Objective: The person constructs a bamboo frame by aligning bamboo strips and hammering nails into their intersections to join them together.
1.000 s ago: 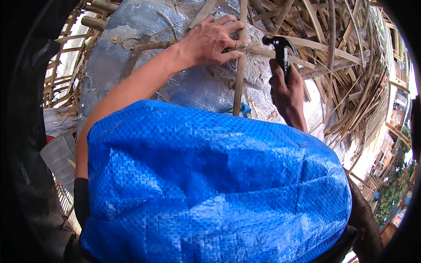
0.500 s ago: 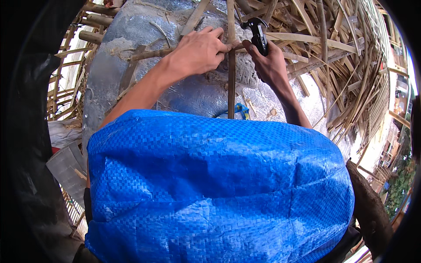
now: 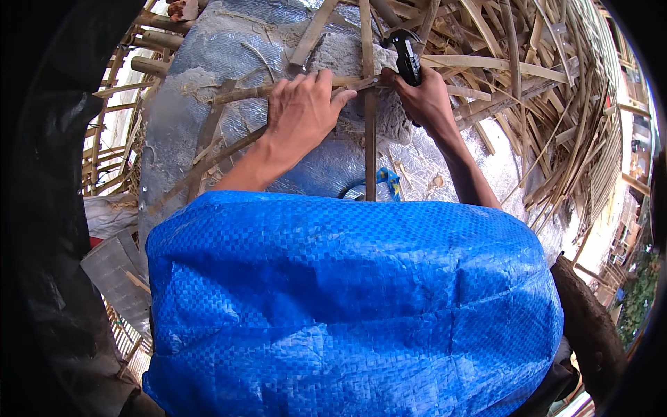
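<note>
My left hand (image 3: pixel 302 111) lies over a crosswise bamboo strip (image 3: pixel 243 93), fingers curled across it and thumb pointing right. The strip crosses a long upright bamboo strip (image 3: pixel 370 132) on top of a rough grey stone block (image 3: pixel 399 121). My right hand (image 3: pixel 425 97) is closed around a black hammer (image 3: pixel 407 61), its head pointing up and away. The right thumb and fingertips reach the strips' crossing; whether they pinch something small there, I cannot tell.
Silvery foil sheeting (image 3: pixel 278 177) lies beneath the work. Split bamboo pieces (image 3: pixel 542 132) are heaped at the right. A blue-and-yellow strap (image 3: pixel 389 182) rests near the upright strip. Blue woven plastic sheet (image 3: pixel 354 299) fills the foreground, and a dark log (image 3: pixel 590 326) stands at right.
My left hand has drawn back leftward from the crossing along the strip. A slanting strip under my left wrist now shows. My right hand stays at the crossing with the hammer.
</note>
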Available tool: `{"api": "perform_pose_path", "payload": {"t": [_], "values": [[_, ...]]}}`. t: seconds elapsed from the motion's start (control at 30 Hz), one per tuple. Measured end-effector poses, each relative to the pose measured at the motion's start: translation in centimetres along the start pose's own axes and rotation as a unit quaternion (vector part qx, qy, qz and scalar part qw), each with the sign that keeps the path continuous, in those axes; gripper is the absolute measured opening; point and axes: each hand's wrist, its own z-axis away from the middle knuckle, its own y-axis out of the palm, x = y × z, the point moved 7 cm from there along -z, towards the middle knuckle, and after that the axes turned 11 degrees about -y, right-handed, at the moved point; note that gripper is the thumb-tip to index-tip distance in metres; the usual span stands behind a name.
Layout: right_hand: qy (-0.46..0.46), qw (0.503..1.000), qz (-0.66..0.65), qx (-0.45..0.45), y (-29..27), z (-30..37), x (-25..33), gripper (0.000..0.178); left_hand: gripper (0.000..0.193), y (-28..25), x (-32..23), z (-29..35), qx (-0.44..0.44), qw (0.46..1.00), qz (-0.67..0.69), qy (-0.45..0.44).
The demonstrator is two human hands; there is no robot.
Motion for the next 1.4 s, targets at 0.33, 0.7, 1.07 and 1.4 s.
{"api": "perform_pose_path", "payload": {"t": [0.33,0.7,1.07,1.4], "values": [[0.005,0.985,-0.17,0.018,-1.6,2.4,3.3,0.04,0.059,2.6,3.6,-0.5,0.193,0.947,0.168,-0.194],[-0.199,0.939,-0.243,-0.139,-7.3,7.5,10.9,0.037,0.059,3.1,4.5,-0.3,0.219,0.935,0.175,-0.217],[-0.279,0.915,-0.22,-0.188,-4.2,8.8,4.1,0.036,0.056,3.2,3.3,-1.4,0.236,0.94,0.176,-0.175],[-0.097,0.976,0.156,0.121,0.7,7.1,2.7,0.033,0.069,3.4,3.8,-2.3,0.205,0.948,0.171,-0.175]]}}
